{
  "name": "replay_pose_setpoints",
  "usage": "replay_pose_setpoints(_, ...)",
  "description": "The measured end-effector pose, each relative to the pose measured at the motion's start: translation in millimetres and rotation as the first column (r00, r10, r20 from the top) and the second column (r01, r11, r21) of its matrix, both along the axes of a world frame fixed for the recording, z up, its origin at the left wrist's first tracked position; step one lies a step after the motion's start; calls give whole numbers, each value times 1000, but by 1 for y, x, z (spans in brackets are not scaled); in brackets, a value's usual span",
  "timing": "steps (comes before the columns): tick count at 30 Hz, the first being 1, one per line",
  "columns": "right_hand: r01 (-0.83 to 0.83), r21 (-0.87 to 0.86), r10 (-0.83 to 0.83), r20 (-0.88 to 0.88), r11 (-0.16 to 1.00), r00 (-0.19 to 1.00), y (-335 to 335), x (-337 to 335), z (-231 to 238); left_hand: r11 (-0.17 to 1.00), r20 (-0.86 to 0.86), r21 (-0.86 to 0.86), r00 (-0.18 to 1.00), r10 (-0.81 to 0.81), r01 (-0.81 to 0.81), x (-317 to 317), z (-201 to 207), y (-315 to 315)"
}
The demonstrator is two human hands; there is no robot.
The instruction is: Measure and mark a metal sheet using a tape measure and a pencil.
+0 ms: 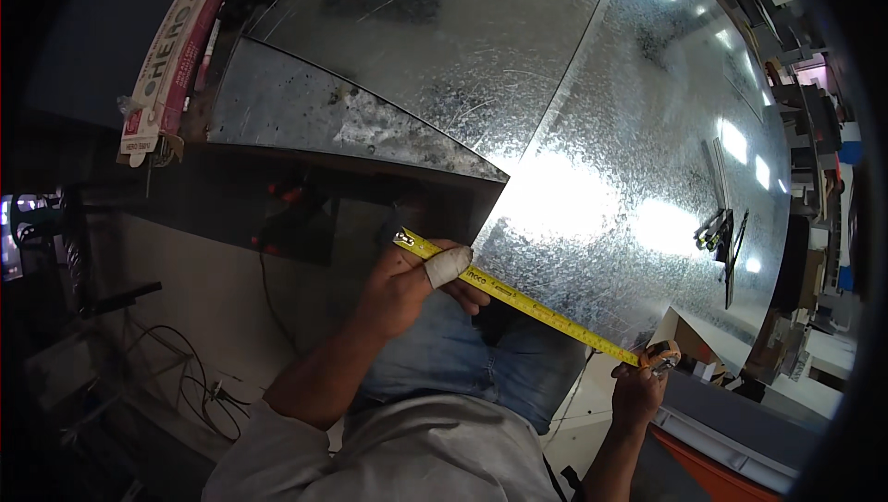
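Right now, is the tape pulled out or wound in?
Pulled out, at least partly: the yellow tape stretches between the left hand and its case in the right hand.

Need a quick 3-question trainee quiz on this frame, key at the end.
1. Which hand holds the tape measure case, and which holds the yellow blade?
2. True or false: the yellow blade is fully wound in.
3. Where in the picture is the long red-and-white box? A: upper left. B: lower right. C: centre.

Key:
1. The right hand holds the case; the left hand holds the blade.
2. False; it is drawn out between both hands.
3. A.
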State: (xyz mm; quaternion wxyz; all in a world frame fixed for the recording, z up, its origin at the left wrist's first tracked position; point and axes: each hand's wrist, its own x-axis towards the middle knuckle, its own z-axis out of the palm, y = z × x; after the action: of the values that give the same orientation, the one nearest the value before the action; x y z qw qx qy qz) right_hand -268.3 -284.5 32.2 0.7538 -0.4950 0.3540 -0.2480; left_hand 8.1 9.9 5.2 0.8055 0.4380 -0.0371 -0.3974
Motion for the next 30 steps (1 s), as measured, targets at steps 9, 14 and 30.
replay_pose_setpoints(9, -66, -78, 63, -34, 995, 997, 1, 1, -1, 997, 70, 30, 995, 71, -73, -6, -12, 5)
replay_pose_setpoints(14, -67, -16, 68, 32, 998, 997, -1, 6, -2, 990, 125, 24, 983, 132, -136, -7, -10, 1)
replay_pose_setpoints(30, -145, 8, 143, 105, 989, 984, -10, 7, -10, 929, 143, 312, 976, 163, -201, -4, 1, 5)
